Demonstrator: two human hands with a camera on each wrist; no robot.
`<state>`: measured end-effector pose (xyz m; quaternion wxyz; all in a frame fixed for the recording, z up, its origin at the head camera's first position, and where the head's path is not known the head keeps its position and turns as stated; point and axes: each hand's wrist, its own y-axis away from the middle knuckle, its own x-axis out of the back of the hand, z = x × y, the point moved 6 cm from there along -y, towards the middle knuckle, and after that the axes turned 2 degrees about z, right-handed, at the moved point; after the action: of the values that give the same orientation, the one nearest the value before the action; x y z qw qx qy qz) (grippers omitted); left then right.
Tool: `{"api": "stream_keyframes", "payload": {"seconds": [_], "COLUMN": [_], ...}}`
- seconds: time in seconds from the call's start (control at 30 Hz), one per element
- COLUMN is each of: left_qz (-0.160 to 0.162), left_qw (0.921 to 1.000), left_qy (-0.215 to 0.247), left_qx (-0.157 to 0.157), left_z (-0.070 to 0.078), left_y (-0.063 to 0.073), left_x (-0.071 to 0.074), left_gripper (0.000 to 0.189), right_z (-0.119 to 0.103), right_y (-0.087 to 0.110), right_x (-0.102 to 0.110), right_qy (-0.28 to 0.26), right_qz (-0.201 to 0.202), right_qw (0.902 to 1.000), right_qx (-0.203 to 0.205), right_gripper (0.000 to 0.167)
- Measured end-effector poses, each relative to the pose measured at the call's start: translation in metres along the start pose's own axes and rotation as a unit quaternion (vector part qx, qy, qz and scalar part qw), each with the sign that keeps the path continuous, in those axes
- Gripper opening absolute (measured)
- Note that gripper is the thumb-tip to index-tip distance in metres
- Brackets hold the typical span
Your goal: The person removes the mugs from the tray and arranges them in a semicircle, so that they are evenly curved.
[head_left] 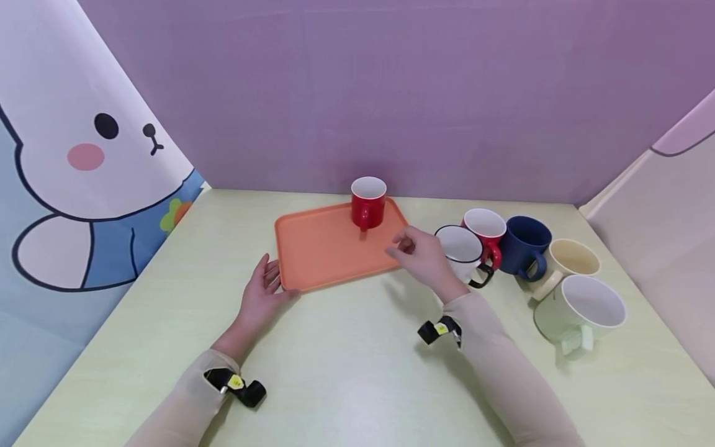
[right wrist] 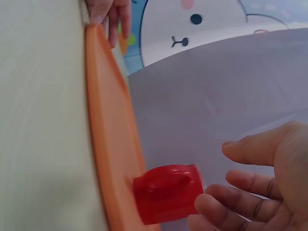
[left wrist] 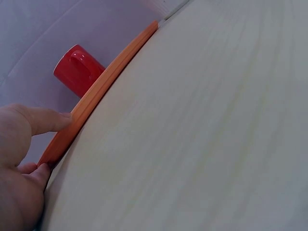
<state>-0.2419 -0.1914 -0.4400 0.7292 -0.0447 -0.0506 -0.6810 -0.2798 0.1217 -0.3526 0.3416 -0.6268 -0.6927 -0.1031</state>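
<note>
An orange tray (head_left: 329, 248) lies on the table, its left side slightly nearer the person. On its back right part stands an upright red mug (head_left: 367, 208), white inside, with its handle toward the person. My left hand (head_left: 265, 297) holds the tray's front left corner, thumb along the front edge and fingers at the left side. In the left wrist view the thumb (left wrist: 53, 120) touches the tray's rim. Over the tray's right edge hovers my right hand (head_left: 421, 254), its fingers loosely bent with nothing between them. Right beside it is a white mug (head_left: 460, 248) with a black rim.
To the right, mugs stand close together: a second red mug (head_left: 485, 226), a dark blue mug (head_left: 525, 239), a cream mug (head_left: 572, 257) and a pale green mug (head_left: 581, 310). A purple backdrop (head_left: 357, 99) rises behind the table (head_left: 346, 372).
</note>
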Motion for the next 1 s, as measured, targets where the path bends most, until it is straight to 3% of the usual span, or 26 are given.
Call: {"api": "stream_keyframes", "payload": {"seconds": [0.2, 0.47, 1.0], "left_qz": [-0.003, -0.001, 0.000], "left_qw": [1.0000, 1.0000, 0.9999], "left_qy": [-0.008, -0.005, -0.011], "left_qx": [-0.002, 0.001, 0.006], "left_z": [-0.002, -0.001, -0.002], "left_y": [0.000, 0.000, -0.002], "left_x": [0.000, 0.001, 0.001], "left_gripper": [0.104, 0.105, 0.104], "right_z": [0.015, 0.023, 0.033], "right_y": [-0.018, -0.041, -0.085], "right_x": [-0.023, -0.046, -0.067], "right_qy": [0.024, 0.005, -0.018], "right_qz": [-0.007, -0.004, 0.060], "right_qw": [0.9991, 0.9979, 0.9952], "right_qx": [-0.034, -0.064, -0.075], "right_gripper": [0.026, 0.025, 0.029]}}
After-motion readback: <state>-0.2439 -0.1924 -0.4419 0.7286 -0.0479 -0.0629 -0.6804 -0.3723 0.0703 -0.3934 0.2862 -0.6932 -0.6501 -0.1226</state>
